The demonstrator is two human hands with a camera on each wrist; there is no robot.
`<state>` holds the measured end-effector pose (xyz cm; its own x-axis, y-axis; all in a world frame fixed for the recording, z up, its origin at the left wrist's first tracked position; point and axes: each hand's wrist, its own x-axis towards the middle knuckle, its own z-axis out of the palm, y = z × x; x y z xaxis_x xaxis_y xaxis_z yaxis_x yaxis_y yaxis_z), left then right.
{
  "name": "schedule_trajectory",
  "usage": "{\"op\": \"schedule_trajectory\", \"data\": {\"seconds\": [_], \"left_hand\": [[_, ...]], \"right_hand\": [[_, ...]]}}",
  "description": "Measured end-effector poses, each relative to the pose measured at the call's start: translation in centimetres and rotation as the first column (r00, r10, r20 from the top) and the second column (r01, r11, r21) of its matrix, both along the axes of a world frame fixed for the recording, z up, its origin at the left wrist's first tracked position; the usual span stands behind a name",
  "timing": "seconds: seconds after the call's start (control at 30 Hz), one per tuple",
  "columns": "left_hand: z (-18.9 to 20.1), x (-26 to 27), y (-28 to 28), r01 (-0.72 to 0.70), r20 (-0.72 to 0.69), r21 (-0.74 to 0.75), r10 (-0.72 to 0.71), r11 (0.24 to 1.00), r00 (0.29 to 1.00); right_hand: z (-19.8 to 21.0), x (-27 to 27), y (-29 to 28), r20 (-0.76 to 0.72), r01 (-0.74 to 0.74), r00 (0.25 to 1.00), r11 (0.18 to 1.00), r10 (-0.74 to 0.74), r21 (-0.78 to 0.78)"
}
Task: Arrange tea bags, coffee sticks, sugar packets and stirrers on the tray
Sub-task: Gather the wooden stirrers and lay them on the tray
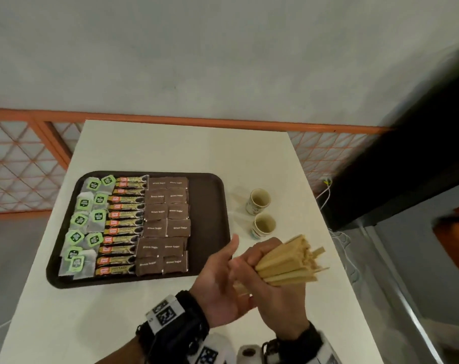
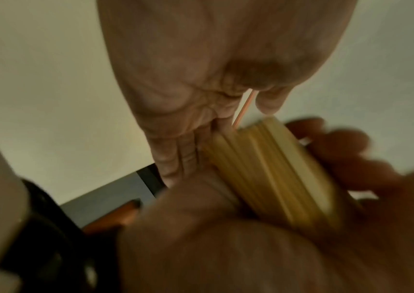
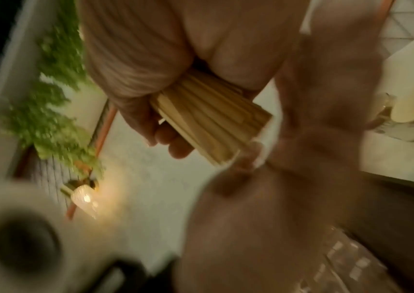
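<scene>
Head view: bundle of wooden stirrers (image 1: 288,261) clasped in curled fingers of right hand (image 1: 278,292), above the bench (image 1: 170,148) just right of the tray (image 1: 208,206). Left hand (image 1: 220,282) relaxed, palm against the bundle's near end. Tea bags (image 1: 84,224), coffee sticks (image 1: 123,222) and sugar packets (image 1: 165,222) already in columns; bare strip at tray's right side. Best squared against the left palm first, then laid flat along that strip, parallel to the columns.

The right hand (image 1: 271,279) has its fingers curled round a bundle of stirrers (image 1: 288,264). The left hand (image 1: 220,282) lies open against it, thumb up.
</scene>
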<state>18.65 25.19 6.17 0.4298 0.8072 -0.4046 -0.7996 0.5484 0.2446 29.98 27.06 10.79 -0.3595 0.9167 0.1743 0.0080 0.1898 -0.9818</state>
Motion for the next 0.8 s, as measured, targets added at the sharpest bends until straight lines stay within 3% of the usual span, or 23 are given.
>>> {"op": "schedule_trajectory", "data": {"seconds": [0.1,0.2,0.3,0.37,0.43,0.47,0.53,0.57,0.6,0.63,0.67,0.7,0.73,0.8], "left_hand": [[-0.1,-0.8,-0.7,0.02,0.042,-0.022,-0.019,1.0,0.999],[0.2,-1.4,-1.3,-0.01,-0.118,-0.032,0.006,0.999,0.993],[1.4,-0.6,-1.4,-0.099,-0.089,-0.017,0.097,0.995,0.991],[2.1,-0.3,-1.7,-0.164,-0.167,-0.006,0.161,0.986,0.973],[1.7,-0.9,-1.8,-0.122,-0.104,-0.035,0.118,0.992,0.988],[1.8,-1.4,-1.8,-0.101,-0.093,-0.047,0.097,0.994,0.991],[1.2,-2.7,-1.7,-0.134,-0.191,-0.081,0.116,0.988,0.975],[1.9,-3.0,-1.7,-0.142,-0.308,-0.031,0.126,0.989,0.943],[2.3,-3.8,-1.8,-0.145,-0.504,0.05,0.15,0.988,0.851],[2.8,-4.7,-1.9,-0.132,-0.715,0.15,0.2,0.98,0.67],[3.3,-5.8,-2.2,-0.111,-0.861,0.272,0.294,0.956,0.416],[3.9,-6.9,-2.4,-0.069,-0.898,0.387,0.393,0.919,0.199],[4.3,-7.8,-2.7,-0.028,-0.877,0.474,0.474,0.88,0.071],[5.7,-8.1,-2.9,0.014,-0.798,0.603,0.603,0.798,0.002]], "right_hand": [[-0.7,-0.9,-0.6,0.098,-0.006,0.995,1.0,0.008,-0.019],[-0.6,-1.2,-0.7,0.131,-0.004,0.991,0.999,0.01,-0.046],[0.4,-2.7,-1.1,0.155,0.009,0.988,1.0,-0.004,-0.03],[0.6,-4.0,-1.7,0.242,0.003,0.97,0.995,0.02,-0.095],[0.4,-4.7,-2.0,0.306,0.05,0.952,0.985,0.003,-0.164],[0.4,-4.9,-1.9,0.257,0.05,0.966,0.992,-0.017,-0.12],[0.6,-4.2,-1.4,0.21,0.05,0.977,0.998,-0.04,-0.042],[0.2,-3.4,-1.1,0.251,0.04,0.968,0.999,-0.033,-0.024],[-0.2,-3.0,-0.8,0.317,0.035,0.948,0.999,-0.023,-0.03],[-0.3,-2.6,-0.4,0.409,0.036,0.912,0.999,-0.019,-0.033],[-0.7,-2.1,0.1,0.482,0.029,0.876,1.0,-0.02,-0.011],[-1.0,-1.8,0.4,0.565,-0.001,0.825,1.0,-0.007,0.014],[-1.1,-1.6,0.6,0.66,-0.054,0.751,0.998,0.026,0.022],[-1.5,-1.5,0.8,0.8,-0.196,0.593,0.98,0.092,0.033]]}}
